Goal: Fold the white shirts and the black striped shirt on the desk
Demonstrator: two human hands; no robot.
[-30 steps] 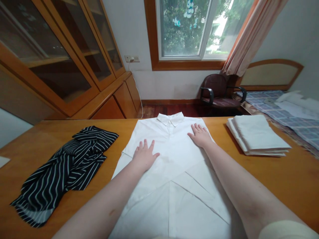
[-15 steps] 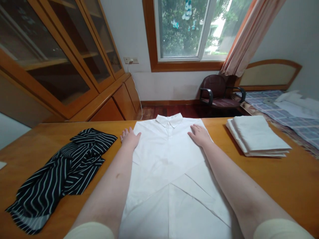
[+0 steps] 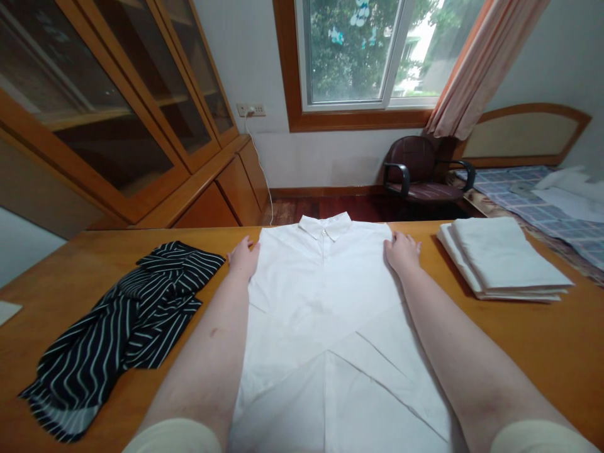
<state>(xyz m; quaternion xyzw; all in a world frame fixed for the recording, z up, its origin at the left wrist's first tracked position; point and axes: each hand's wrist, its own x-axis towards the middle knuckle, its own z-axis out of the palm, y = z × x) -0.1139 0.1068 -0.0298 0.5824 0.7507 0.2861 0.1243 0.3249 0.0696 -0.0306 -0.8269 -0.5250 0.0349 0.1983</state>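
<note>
A white collared shirt [image 3: 321, 296] lies spread on the wooden table [image 3: 519, 365], collar at the far end and sleeves folded across its body. At its upper left edge rests my left hand [image 3: 243, 258], open, thumb by the fabric and fingers apart over the tabletop. My right hand [image 3: 404, 253] touches the opposite shoulder edge, also open, its thumb at the cloth and its fingers outward. Parts of the fingers are hidden behind both hands.
On the left lies a crumpled black-and-white striped garment [image 3: 127, 314]. A stack of folded white cloth [image 3: 504, 258] sits at the right. Beyond the table are a glass-door cabinet [image 3: 184, 182], a maroon armchair [image 3: 419, 170] and a bed [image 3: 519, 189].
My right hand has slid outward from the shirt front to its right edge. My left hand has shifted slightly at the left edge. The camera view has turned a little left.
</note>
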